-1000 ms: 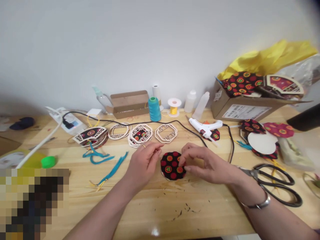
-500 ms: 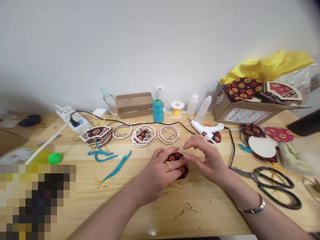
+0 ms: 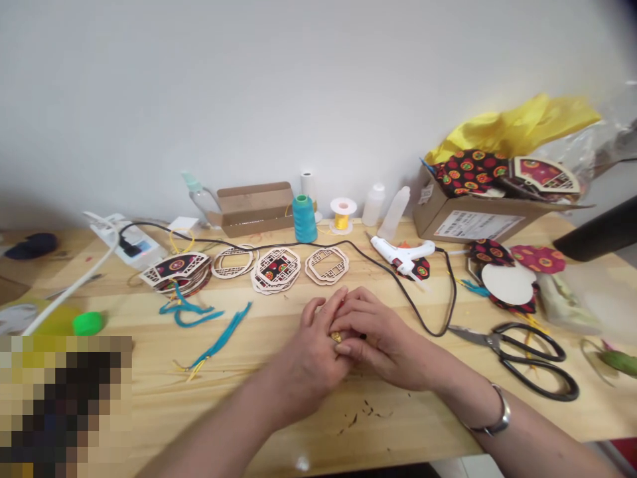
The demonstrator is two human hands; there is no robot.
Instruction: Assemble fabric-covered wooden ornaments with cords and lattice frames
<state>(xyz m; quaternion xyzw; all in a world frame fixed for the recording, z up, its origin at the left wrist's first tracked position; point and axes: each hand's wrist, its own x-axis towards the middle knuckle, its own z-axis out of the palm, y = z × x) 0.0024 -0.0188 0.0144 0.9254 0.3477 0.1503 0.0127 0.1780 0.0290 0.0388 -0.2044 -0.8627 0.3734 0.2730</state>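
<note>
In the head view, both hands are together, low over the wood table (image 3: pixel 279 438). The left arm comes up from the bottom left. The left hand (image 3: pixel 318 348) has its back facing up, and its fingers point away and a bit to the right. A gold ring (image 3: pixel 337 337) is on one finger. The right arm comes in from the bottom right, with a silver bracelet (image 3: pixel 503 409) on the wrist. The right hand (image 3: pixel 381 338) bends over the left fingers, and its thumb is right by the ring. The two hands touch.

A tiny bit of a dark piece (image 3: pixel 363 336) peeks out by the right fingers. The hands hide the rest, so I can't tell if either hand is squeezing it or just touching it.

Big scissors (image 3: pixel 492 340) lie to the right of the right hand. A white glue gun (image 3: pixel 402 253) and wood frames (image 3: pixel 327 265) are behind the hands. A blue tassel (image 3: pixel 221 338) lies to the left.
</note>
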